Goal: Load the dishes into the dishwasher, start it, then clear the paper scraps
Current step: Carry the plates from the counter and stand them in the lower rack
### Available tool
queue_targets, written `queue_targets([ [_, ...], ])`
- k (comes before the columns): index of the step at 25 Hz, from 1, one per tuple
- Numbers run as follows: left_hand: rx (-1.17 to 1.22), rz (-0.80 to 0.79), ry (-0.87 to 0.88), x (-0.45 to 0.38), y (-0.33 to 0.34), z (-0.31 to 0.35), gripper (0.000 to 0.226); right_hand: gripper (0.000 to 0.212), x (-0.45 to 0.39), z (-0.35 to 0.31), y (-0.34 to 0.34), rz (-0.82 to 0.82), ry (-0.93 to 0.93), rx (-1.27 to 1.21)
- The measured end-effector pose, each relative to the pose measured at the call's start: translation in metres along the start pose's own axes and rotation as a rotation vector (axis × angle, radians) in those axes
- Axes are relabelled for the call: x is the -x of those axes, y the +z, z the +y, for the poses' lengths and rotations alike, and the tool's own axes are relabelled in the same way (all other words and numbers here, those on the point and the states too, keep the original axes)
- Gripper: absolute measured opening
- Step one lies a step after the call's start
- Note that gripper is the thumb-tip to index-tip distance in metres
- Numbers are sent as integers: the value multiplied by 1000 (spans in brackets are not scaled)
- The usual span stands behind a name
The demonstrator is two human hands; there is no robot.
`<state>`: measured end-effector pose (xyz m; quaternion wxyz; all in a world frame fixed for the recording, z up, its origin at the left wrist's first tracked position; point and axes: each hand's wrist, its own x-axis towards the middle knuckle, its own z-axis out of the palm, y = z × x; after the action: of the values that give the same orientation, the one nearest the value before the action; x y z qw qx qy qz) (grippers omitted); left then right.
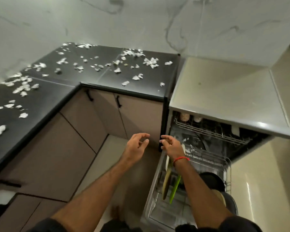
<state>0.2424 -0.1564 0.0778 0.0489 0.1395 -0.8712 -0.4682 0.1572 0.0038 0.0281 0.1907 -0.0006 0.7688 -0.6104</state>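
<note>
So the black L-shaped counter (107,76) has paper scraps (151,62) scattered edge to edge. Dishwasher (224,101) is open, plates (167,180) standing in the pulled-out lower rack (213,162). Left hand (137,146) and right hand (172,147) hover loose-fingered, holding nothing.

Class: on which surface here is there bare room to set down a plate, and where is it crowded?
The pale dishwasher top, right of the black counter, is bare. The counter is crowded with paper scraps, barer only along its front edge above the cabinet doors.
</note>
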Motion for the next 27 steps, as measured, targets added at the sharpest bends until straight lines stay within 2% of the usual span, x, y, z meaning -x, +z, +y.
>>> queue_targets([
  [5,19,185,2,33,-68,-3,25,18,24,-51,54,-107,-115,-18],
  [12,22,282,6,86,-132,-38,24,29,74,-79,119,-123,-298,-62],
  [18,59,345,-100,155,-128,-65,25,25,116,-48,150,-241,-295,-29],
  [22,82,434,-187,193,-130,-61,26,28,137,-52,163,-326,-315,-32],
  [27,69,543,-267,202,-86,-19,27,29,146,-51,101,-382,-333,-66],
])
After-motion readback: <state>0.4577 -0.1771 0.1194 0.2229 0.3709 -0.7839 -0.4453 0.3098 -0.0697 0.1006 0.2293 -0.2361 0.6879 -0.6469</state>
